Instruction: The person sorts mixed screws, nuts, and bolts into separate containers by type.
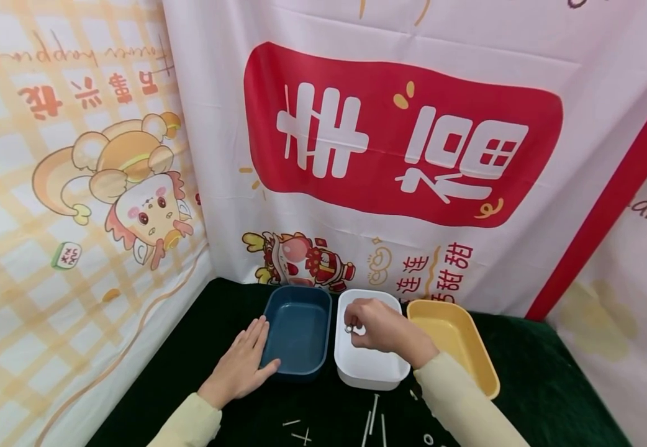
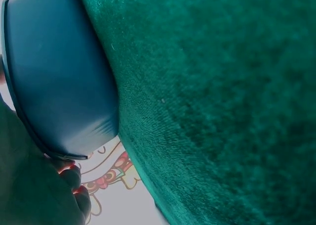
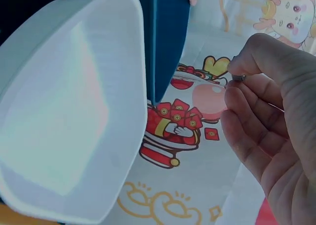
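Over the white bin (image 1: pixel 369 367) my right hand (image 1: pixel 382 332) pinches a small silver metal nut (image 3: pixel 238 77) between thumb and index finger. The other fingers of that hand are loosely curled in the right wrist view. My left hand (image 1: pixel 239 366) rests against the left rim of the blue bin (image 1: pixel 301 370), fingers fairly straight and thumb over the near corner. In the left wrist view the blue bin's outer wall (image 2: pixel 59 71) shows beside the fingertips. A yellow bin (image 1: pixel 485 366) stands right of the white one, partly behind my right forearm.
On the dark green cloth (image 1: pixel 547 379) in front of the bins lie several long bolts (image 1: pixel 374 410) and short screws (image 1: pixel 301 437). A metal ring (image 1: pixel 428 439) lies near the right sleeve. Printed curtains (image 1: pixel 402 136) hang behind and at the sides.
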`<act>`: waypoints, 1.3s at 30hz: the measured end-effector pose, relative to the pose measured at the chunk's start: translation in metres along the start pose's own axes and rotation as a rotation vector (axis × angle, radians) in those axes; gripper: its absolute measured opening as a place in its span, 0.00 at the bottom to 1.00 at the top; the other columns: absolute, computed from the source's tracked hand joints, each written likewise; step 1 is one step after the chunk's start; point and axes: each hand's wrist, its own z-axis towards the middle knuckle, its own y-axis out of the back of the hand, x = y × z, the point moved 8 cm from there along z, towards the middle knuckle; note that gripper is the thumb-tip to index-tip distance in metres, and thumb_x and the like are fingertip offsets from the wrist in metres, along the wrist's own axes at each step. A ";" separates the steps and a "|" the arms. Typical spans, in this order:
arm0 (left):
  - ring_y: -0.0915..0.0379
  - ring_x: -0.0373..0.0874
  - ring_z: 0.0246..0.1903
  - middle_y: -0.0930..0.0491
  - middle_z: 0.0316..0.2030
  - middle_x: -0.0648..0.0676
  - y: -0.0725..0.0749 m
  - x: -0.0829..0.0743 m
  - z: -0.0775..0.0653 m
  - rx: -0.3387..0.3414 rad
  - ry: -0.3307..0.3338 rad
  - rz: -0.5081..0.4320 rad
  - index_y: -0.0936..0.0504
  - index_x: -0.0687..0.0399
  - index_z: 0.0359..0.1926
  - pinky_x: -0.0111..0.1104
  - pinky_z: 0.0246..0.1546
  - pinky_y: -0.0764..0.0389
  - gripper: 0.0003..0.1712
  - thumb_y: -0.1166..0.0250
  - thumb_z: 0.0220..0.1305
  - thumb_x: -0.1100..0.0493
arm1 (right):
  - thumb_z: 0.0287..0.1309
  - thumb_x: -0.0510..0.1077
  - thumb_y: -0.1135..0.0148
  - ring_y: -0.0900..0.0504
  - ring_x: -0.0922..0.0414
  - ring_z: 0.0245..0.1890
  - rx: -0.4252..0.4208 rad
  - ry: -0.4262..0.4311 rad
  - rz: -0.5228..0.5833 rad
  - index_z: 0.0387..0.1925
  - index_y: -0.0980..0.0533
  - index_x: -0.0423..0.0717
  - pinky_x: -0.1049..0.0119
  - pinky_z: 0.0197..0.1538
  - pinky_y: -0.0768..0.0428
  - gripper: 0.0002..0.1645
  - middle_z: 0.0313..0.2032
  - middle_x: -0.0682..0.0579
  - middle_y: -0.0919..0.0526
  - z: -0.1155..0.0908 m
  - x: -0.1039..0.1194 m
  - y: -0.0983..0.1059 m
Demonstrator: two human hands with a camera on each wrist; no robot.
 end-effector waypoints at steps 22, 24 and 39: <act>0.62 0.59 0.86 0.58 0.86 0.60 0.007 0.000 0.000 0.000 -0.011 0.009 0.52 0.62 0.84 0.58 0.84 0.52 0.56 0.50 0.75 0.27 | 0.58 0.38 0.27 0.15 0.58 0.37 -0.161 -0.094 0.148 0.39 0.16 0.46 0.73 0.42 0.15 0.07 0.38 0.52 0.13 0.051 -0.020 -0.057; 0.62 0.59 0.85 0.58 0.86 0.60 0.008 0.000 0.000 -0.010 -0.010 0.009 0.51 0.63 0.84 0.59 0.83 0.52 0.56 0.49 0.75 0.27 | 0.58 0.38 0.28 0.15 0.59 0.37 -0.159 -0.105 0.159 0.39 0.16 0.46 0.73 0.42 0.15 0.07 0.38 0.53 0.14 0.056 -0.022 -0.060; 0.62 0.59 0.86 0.57 0.86 0.60 -0.001 -0.002 0.001 -0.018 -0.004 0.004 0.51 0.62 0.84 0.59 0.83 0.51 0.54 0.47 0.76 0.30 | 0.67 0.48 0.29 0.16 0.48 0.58 -0.079 -0.206 0.182 0.69 0.25 0.41 0.54 0.62 0.15 0.33 0.62 0.42 0.18 0.059 -0.030 -0.080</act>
